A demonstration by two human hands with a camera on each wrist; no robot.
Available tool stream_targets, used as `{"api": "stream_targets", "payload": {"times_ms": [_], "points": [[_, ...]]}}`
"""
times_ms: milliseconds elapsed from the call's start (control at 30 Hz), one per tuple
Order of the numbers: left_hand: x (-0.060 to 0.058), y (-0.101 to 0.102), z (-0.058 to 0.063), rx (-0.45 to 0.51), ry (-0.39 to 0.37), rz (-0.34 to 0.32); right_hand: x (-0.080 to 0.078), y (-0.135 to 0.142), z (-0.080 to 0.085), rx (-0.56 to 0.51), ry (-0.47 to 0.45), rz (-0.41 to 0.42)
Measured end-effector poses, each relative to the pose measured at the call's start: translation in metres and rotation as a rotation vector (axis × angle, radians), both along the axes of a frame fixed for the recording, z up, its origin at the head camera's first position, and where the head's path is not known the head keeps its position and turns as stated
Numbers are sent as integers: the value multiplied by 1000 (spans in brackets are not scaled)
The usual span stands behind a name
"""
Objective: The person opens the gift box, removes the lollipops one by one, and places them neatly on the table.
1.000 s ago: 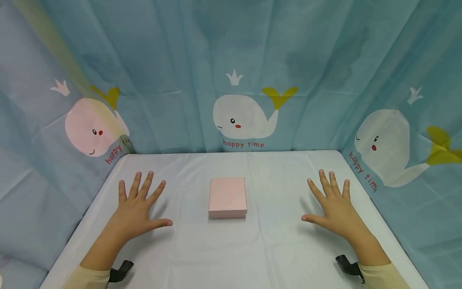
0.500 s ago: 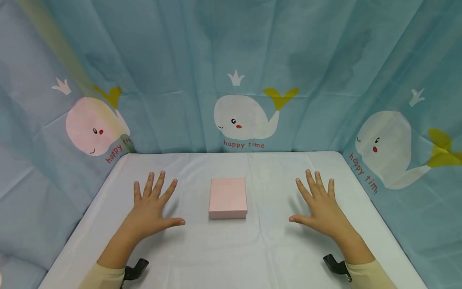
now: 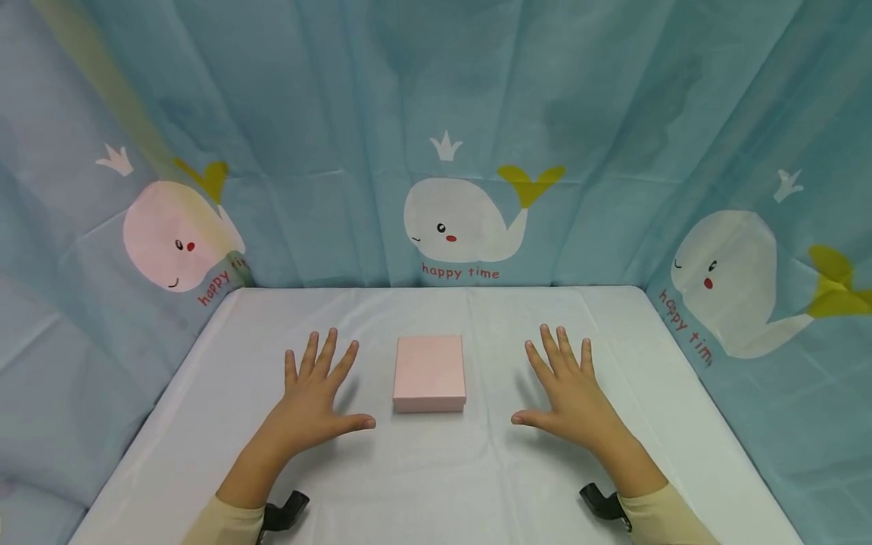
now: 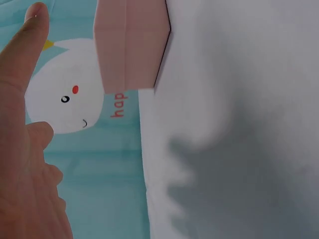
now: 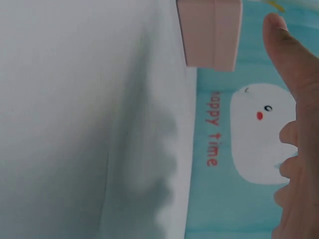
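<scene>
A closed pink box [image 3: 429, 371] lies flat on the white-covered table, near its middle. My left hand [image 3: 309, 405] hovers to the left of the box, fingers spread and thumb pointing toward it. To the right of the box, my right hand [image 3: 572, 401] mirrors this, also with spread fingers. Neither hand touches the box, and both hold nothing. In the left wrist view the box [image 4: 132, 45] shows past my thumb [image 4: 25, 55]. The right wrist view has the box [image 5: 212, 35] at the top, beside my thumb [image 5: 286, 52].
The white cloth [image 3: 409, 477] covers the table. Blue curtains [image 3: 306, 151] with printed whales enclose it at the back and on both sides. A black curved piece [image 3: 286, 511] sits at my left wrist, another black piece [image 3: 602, 503] at my right.
Both hands have moved inward toward the box, the left one rightward and the right one leftward, fingers still spread. The box has stayed in place.
</scene>
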State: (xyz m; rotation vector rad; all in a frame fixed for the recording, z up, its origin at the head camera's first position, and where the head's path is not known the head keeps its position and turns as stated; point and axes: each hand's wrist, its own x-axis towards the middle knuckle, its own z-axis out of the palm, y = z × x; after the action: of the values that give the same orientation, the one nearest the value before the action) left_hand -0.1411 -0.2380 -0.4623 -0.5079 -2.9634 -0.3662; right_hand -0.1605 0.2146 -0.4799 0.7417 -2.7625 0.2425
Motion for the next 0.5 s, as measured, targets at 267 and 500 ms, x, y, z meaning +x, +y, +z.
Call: {"api": "stream_targets", "payload": {"times_ms": [267, 500], "points": [[1, 13, -12, 86, -6, -16, 1, -26, -4, -52, -50, 2], [4, 32, -17, 200, -57, 3, 5, -50, 0, -188, -181, -27]]}}
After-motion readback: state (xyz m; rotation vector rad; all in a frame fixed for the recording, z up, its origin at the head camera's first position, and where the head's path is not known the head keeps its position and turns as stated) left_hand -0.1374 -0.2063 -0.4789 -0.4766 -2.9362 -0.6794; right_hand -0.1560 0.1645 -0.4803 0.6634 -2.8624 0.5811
